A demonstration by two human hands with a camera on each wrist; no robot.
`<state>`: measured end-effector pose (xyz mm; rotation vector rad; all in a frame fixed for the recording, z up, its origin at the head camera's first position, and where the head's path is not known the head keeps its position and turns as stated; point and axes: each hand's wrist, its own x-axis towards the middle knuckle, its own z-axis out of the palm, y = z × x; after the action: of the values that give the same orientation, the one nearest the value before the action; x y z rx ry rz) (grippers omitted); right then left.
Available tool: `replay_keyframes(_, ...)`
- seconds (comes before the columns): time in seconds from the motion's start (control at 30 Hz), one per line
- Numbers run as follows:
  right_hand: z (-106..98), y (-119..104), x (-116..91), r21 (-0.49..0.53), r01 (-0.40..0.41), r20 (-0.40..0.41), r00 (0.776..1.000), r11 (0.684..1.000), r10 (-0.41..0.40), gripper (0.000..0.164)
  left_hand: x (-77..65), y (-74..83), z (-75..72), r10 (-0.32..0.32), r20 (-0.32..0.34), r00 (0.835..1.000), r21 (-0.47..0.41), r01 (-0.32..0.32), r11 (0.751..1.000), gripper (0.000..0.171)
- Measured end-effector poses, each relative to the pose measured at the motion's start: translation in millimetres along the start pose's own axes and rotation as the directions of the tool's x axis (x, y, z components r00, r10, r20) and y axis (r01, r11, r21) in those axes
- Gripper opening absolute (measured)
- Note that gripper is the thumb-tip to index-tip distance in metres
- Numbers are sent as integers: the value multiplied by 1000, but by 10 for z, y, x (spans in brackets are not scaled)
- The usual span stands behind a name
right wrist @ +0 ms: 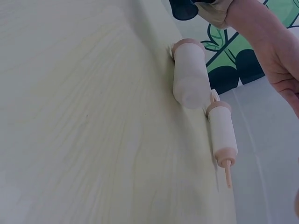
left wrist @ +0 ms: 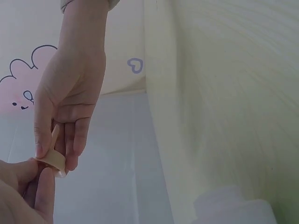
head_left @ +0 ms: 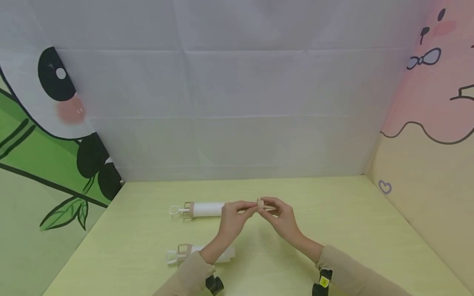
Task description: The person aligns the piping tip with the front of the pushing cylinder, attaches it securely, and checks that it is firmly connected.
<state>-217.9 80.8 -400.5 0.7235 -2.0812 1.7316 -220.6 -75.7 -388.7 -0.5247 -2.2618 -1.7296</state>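
While my left grip (head_left: 233, 218) pinched one edge of a beige nozzle cap (head_left: 261, 204), my right grip (head_left: 283, 218) held it too, thumb and fingers closed around its wide collar, so both were narrow on it. The cap was raised above the yellow bench (head_left: 344, 218), its slim tip pointing back into my right palm, where fingers partly hid it. Behind my left grip lay a white plunger syringe (head_left: 207, 209), its front end covered from the head view but shown from the right wrist with a beige nozzle (right wrist: 226, 158) fitted. Nearer, a second white syringe (head_left: 226, 255) lay with its middle hidden by my left wrist and sleeve (head_left: 192, 269), its front end bare white. From the left wrist, a white barrel (left wrist: 233, 210) showed blurred and cut off below. On the black camera (head_left: 320, 290) at my right wrist, a yellow label (head_left: 324, 281) bore marks too small to read.
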Motion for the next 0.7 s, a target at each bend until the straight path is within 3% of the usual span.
replay_keyframes(0.13, 6, 11, -8, 5, -13, -14, 1000, 1000, 13, 26, -45, 210, -27, -24, 19, 1000, -20, 24, 1000, 14)
replay_keyframes(0.27, 11, 144, -25, 57, -55, -24, 998, 997, 56, 26, -49, 222, -19, -22, 23, 1000, -14, 22, 1000, 13)
replay_keyframes(0.37, 15, 240, -47, 115, -111, -24, 993, 987, 114, 28, -51, 188, -11, -9, 27, 1000, -35, 9, 999, 12)
replay_keyframes(0.47, 17, 258, -60, 150, -149, -23, 988, 977, 154, 29, -35, 50, 15, -9, 33, 999, -56, 11, 998, 12)
replay_keyframes(0.6, 24, 248, -59, 160, -159, -24, 986, 974, 165, 30, -8, -125, 39, -25, 30, 999, -51, 26, 998, 14)
replay_keyframes(0.7, 25, 239, -56, 159, -167, -20, 985, 973, 172, 30, -3, -136, 14, -18, 26, 1000, -36, 19, 999, 14)
